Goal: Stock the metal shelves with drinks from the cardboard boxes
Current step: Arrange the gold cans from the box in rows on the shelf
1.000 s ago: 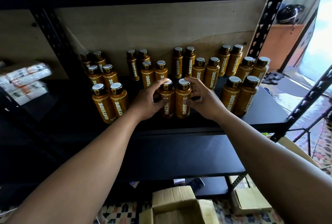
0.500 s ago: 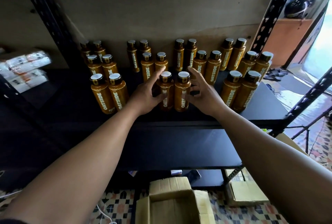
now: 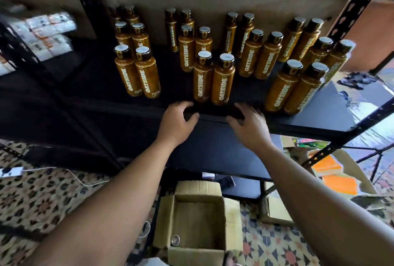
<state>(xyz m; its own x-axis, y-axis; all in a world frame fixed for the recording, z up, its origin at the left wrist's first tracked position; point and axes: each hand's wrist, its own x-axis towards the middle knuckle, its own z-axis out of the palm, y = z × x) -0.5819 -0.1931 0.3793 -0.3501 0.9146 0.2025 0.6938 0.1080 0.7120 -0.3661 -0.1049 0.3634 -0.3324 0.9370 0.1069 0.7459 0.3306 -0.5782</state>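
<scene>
**A:** Where are the hands?

**B:** Both are mid-frame, at the front lip of the black metal shelf [image 3: 336, 108]. The left hand [image 3: 179, 120] has its fingers loosely curled round nothing. The right hand [image 3: 250, 126] is blurred, fingers loosely spread, also empty. I cannot tell whether either touches the lip.

**A:** And the drinks?

**B:** The amber plastic bottles with black caps [image 3: 213, 80] stand upright in paired rows across the shelf. The nearest pair is just above the hands in the frame.

**A:** What does the next reach turn on?

**B:** The open brown cardboard box [image 3: 233, 223], at bottom centre on the patterned floor [image 3: 53, 197]. One round silver-topped cap [image 3: 174, 240] shows in its lower-left corner. I judge it to be a remaining bottle standing upright, its long axis pointing up at the camera. It lies down the frame from both hands, well apart from them and just beside the left forearm. So the left hand looks the nearer, and a grip from above looks likely.

**A:** Any risk?

**B:** The cap sits close against the box walls, which could crowd the fingers.
</scene>
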